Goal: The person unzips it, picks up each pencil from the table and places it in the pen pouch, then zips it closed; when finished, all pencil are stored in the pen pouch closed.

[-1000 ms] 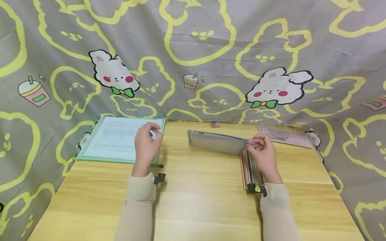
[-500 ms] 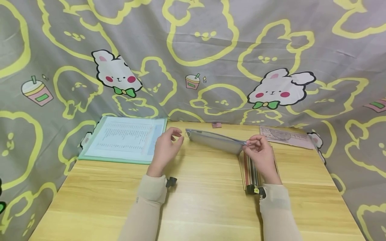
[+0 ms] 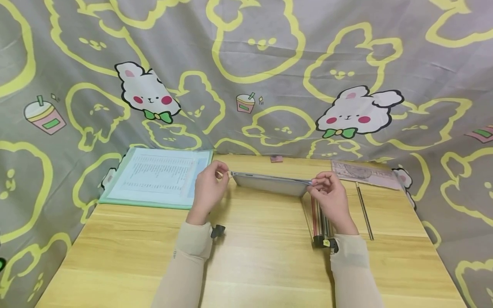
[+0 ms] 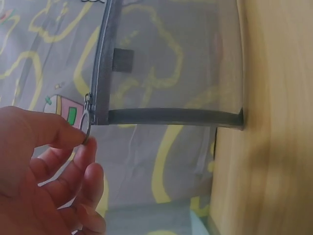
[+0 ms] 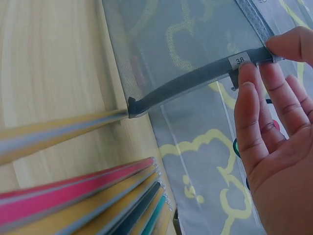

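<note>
A grey mesh zipper pouch (image 3: 269,187) stands on its long edge across the middle of the table, zipper side up. At its left end my left hand (image 3: 209,190) pinches the zipper's ring pull (image 4: 85,125) between thumb and forefinger. My right hand (image 3: 331,199) pinches the opposite top corner, by a small white tag marked 38 (image 5: 239,60). Below the right hand lie several pencils (image 5: 73,196), one of them pinkish red, partly hidden by that hand and wrist in the head view. The pouch's mesh looks flat, and the curtain shows through it.
A green-edged folder with a printed sheet (image 3: 150,177) lies at back left. One loose pencil (image 3: 364,210) is right of my right hand. A banknote-like printed paper (image 3: 366,174) lies at back right, and a small pinkish block (image 3: 276,158) at the rear edge.
My left hand has come right from over the folder and taken hold of the zipper pull. The pouch has shifted slightly left. One pencil has rolled out rightward from the others.
</note>
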Available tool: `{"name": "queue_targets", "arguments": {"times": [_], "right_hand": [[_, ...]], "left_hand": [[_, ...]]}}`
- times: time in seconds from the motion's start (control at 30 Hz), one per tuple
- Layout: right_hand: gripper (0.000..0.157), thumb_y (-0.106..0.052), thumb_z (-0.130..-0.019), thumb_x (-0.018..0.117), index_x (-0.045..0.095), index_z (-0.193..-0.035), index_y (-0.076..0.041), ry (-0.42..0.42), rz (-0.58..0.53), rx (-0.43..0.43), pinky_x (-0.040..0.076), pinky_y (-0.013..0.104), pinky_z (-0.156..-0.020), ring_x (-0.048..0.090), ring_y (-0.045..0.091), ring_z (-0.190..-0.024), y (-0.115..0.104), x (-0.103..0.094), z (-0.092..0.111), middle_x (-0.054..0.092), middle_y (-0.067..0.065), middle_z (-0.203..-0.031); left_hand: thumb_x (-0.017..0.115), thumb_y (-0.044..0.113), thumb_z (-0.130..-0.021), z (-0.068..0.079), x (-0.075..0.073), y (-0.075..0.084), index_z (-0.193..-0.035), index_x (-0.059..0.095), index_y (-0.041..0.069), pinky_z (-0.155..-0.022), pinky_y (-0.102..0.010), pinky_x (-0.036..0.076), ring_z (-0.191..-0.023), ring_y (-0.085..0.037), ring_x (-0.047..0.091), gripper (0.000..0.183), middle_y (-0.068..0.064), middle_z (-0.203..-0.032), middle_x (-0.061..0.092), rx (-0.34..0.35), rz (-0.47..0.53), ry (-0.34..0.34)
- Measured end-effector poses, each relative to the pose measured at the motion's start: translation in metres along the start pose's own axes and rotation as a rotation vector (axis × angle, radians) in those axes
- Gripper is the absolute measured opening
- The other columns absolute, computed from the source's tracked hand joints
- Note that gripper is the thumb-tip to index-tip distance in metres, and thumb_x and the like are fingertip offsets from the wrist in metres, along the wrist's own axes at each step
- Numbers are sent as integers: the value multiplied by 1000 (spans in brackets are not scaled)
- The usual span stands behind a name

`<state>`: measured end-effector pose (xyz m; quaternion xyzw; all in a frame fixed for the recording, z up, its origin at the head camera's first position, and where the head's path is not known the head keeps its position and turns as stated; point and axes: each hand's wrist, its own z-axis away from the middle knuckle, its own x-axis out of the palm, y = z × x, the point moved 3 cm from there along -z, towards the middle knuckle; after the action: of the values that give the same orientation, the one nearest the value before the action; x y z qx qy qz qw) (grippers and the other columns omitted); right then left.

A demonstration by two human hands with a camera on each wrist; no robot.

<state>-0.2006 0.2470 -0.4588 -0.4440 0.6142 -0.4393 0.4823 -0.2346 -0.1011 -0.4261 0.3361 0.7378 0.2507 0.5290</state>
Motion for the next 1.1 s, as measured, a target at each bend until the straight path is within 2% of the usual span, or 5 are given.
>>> {"name": "queue_targets", "arguments": {"times": [0.37,0.57,0.77,1.0,1.1], "right_hand": [[34,8,-93,71,50,-119,5,-32,-9,-52,52,15,-72,66,1,-87,2,2,0,69,-17,-95],[31,10,-92,70,50,-115,3,-39,-18,-71,50,14,-70,66,1,-85,5,2,0,70,-16,-94],[32,10,-93,70,48,-116,6,-52,-12,-66,50,14,-70,66,2,-85,4,5,-1,69,-15,-95],[30,9,-93,70,52,-116,2,-40,-54,-37,50,14,-70,66,2,-85,2,1,-1,70,-14,-95],[29,7,-94,70,53,-117,4,-50,-55,-42,50,14,-70,65,2,-86,1,0,-1,70,-14,-96]], "left_hand": [[65,7,-97,-5,-16,-12,-108,64,8,-75,-44,51,-92,-31,68,11,-11,-102,74,-32,-49,10],[65,8,-98,-5,-15,-15,-115,60,7,-74,-43,50,-92,-32,67,17,-11,-106,73,-37,-45,-12],[66,9,-98,-3,-17,-17,-114,59,8,-74,-42,47,-91,-31,65,18,-10,-106,72,-42,-42,-5],[65,10,-99,-3,-18,-18,-115,65,8,-78,-41,48,-96,-36,67,15,-10,-104,73,-20,7,-23],[64,10,-99,-3,-16,-18,-114,69,8,-77,-41,48,-95,-37,68,16,-10,-102,74,-24,15,-21]]}}
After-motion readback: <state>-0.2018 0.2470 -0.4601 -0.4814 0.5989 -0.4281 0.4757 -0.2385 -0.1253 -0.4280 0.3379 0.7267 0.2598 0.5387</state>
